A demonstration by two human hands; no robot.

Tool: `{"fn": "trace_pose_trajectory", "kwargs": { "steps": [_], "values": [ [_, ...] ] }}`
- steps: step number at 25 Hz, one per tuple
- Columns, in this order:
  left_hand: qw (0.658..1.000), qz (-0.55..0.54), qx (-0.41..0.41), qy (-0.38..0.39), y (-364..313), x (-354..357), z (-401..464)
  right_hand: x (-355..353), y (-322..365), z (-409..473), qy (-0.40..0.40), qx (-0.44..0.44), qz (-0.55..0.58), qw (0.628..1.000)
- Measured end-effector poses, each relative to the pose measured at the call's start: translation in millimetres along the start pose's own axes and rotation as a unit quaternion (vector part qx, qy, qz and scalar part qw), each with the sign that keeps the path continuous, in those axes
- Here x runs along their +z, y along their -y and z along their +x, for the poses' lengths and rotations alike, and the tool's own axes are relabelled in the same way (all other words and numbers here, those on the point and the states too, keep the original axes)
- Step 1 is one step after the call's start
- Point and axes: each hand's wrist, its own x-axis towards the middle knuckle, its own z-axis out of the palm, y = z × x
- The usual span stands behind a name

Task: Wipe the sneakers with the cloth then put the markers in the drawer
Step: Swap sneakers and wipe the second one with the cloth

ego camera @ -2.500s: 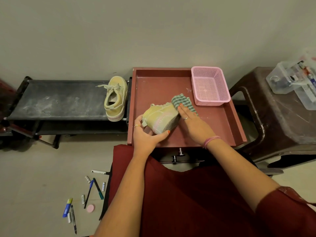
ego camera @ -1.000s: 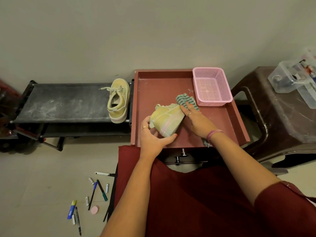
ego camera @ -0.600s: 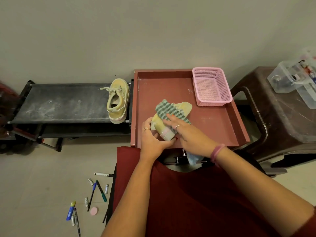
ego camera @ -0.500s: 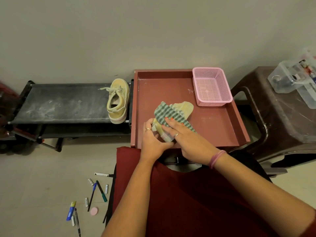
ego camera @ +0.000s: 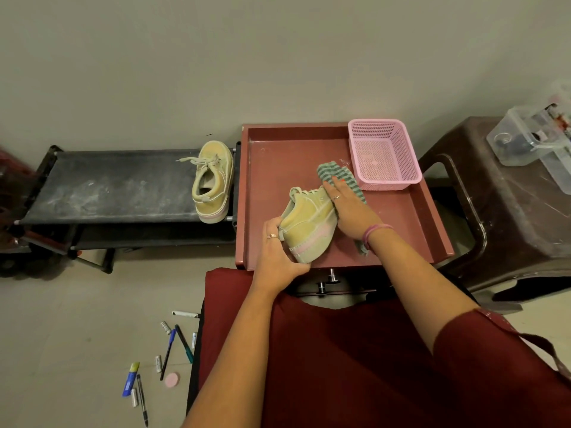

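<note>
A yellow-green sneaker (ego camera: 309,225) lies tilted on the red cabinet top (ego camera: 278,168). My left hand (ego camera: 278,254) grips its heel end. My right hand (ego camera: 349,208) lies flat along the sneaker's right side and presses the green checked cloth (ego camera: 338,174) against it. The cloth sticks out beyond my fingertips and below my wrist. The second sneaker (ego camera: 213,182) stands on the black rack (ego camera: 108,186) to the left. Several markers and pens (ego camera: 173,344) lie scattered on the floor at lower left. Two drawer knobs (ego camera: 327,281) show below the cabinet's front edge.
An empty pink basket (ego camera: 383,154) sits at the cabinet top's back right corner. A brown plastic stool (ego camera: 506,211) to the right carries clear plastic boxes (ego camera: 534,137). My lap in dark red cloth (ego camera: 340,366) fills the foreground. A wall stands close behind.
My right hand has swept the cloth from over the sneaker's heel end up and right to its toe side. The sneaker has turned so its side shows. My left hand keeps hold.
</note>
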Motion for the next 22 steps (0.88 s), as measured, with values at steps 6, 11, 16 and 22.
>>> {"fn": "trace_pose_trajectory", "kwargs": {
  "steps": [6,11,16,22],
  "values": [
    [0.993,0.098,0.052,0.040,2,2,-3,-1,-6,13,0.009,0.056,0.082,0.995],
    [0.961,0.236,0.131,0.055,19,12,-7,6,-2,-9,-0.031,0.063,0.176,0.982],
    [0.930,0.317,0.183,0.036,21,13,-8,18,4,-36,-0.025,0.042,0.211,0.976],
    [0.930,0.260,0.196,0.170,13,21,-14,19,-18,-50,0.006,0.068,0.218,0.974]
  ]
}}
